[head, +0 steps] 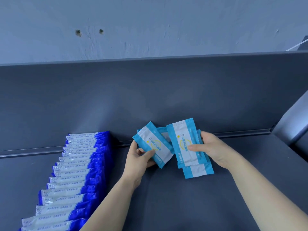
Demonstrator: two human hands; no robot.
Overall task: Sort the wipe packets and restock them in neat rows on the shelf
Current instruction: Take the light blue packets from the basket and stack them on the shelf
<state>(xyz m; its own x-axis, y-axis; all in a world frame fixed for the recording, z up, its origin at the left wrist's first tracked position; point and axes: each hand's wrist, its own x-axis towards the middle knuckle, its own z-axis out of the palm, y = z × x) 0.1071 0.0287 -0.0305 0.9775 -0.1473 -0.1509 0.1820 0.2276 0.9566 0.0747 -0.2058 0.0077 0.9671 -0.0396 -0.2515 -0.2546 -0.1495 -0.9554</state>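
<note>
My left hand (139, 158) grips a light-blue and white wipe packet (154, 144), tilted, with another packet edge showing behind it. My right hand (212, 150) holds a second light-blue packet (184, 140) upright-ish, thumb pressed on its face, with at least one more packet (197, 170) stacked beneath. Both hands hover just above the dark grey shelf (183, 205) near its back wall. A long row of dark-blue and white wipe packets (73, 177) lies overlapped along the shelf's left side.
The shelf's grey back panel (150, 97) rises behind the hands, with a ridge along its base. A grey side divider (293, 120) stands at the right. A pale wall (150, 22) with two small holes is beyond.
</note>
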